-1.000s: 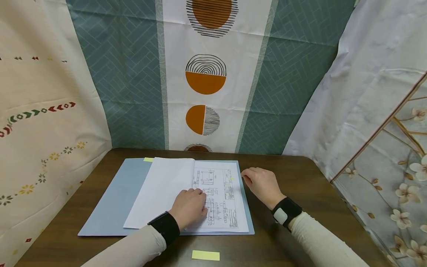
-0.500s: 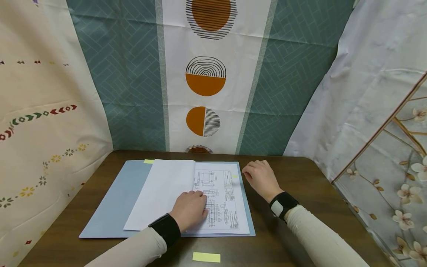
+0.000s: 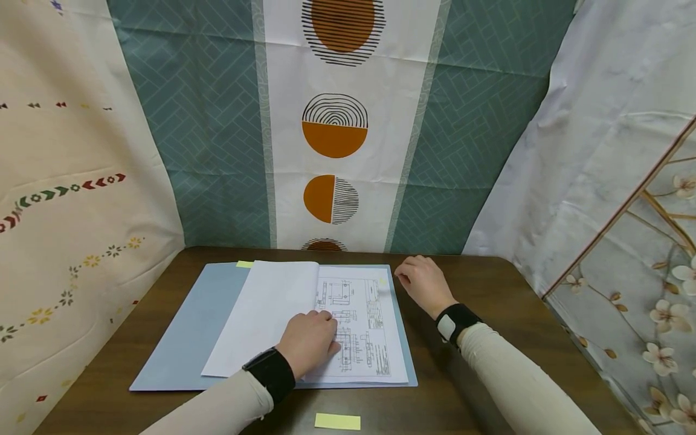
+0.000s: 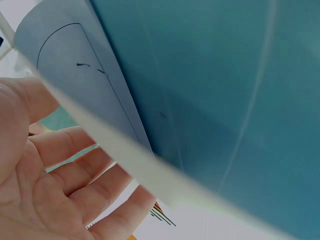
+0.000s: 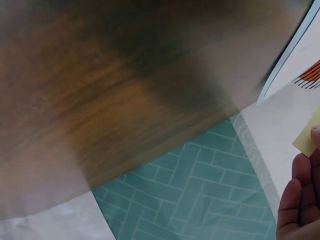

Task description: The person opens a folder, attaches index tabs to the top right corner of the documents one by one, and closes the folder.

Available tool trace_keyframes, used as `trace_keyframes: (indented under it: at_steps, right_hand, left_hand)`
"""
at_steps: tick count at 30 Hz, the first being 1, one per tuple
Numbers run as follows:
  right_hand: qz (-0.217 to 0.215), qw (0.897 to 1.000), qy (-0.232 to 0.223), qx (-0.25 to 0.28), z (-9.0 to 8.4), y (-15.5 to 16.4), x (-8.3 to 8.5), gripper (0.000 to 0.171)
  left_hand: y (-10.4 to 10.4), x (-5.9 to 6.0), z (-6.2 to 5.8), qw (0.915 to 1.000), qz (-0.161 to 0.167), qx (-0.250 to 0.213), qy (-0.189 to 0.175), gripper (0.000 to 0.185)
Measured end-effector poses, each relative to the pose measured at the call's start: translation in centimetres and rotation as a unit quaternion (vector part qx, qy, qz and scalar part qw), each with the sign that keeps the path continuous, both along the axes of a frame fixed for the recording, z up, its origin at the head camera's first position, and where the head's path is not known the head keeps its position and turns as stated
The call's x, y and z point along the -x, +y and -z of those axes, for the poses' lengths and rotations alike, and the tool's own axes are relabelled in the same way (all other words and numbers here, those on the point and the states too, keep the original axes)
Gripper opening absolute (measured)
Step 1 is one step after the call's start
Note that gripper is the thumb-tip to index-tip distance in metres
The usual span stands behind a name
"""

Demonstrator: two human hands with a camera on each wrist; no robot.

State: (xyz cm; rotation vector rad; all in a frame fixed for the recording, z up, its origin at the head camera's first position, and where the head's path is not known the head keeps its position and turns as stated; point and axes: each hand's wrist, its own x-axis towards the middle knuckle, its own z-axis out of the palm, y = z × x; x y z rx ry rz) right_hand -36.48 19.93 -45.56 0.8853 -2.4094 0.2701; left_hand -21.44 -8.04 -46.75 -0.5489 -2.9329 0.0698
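Observation:
A document with technical drawings (image 3: 375,338) lies open on a light blue folder (image 3: 185,338). My left hand (image 3: 309,339) rests on the pages near the fold. In the left wrist view its fingers (image 4: 107,202) are extended beneath the edge of a curving sheet (image 4: 65,70). At the document's right edge, above the table, is my right hand (image 3: 424,285). It pinches a yellow sticky note (image 5: 310,135) between thumb and fingers in the right wrist view. From the head, that note is a small pale yellow patch over the upper right of the page.
Another yellow sticky note (image 3: 337,421) lies on the brown table (image 3: 462,380) in front of the folder. A yellow tab (image 3: 244,264) shows at the folder's top edge. Patterned cloths (image 3: 217,133) hang behind and at both sides of the table.
My right hand has shifted slightly up and away, with the yellow sticky note moving along. My left hand stays on the pages. The head view has tilted slightly.

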Motion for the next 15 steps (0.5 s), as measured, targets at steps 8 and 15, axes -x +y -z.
trace_keyframes:
  at_steps: [8, 15]
  right_hand:
    - [-0.003, 1.0, 0.013, -0.008, 0.2, -0.6, 1.8, 0.014]
    - [0.008, 1.0, 0.001, -0.011, 0.5, -0.9, 2.8, 0.013]
  left_hand:
    - [-0.3, -0.1, 0.1, 1.0, 0.002, 0.003, 0.001, 0.04]
    - [-0.1, -0.2, -0.1, 0.9999, 0.002, 0.01, -0.001, 0.043]
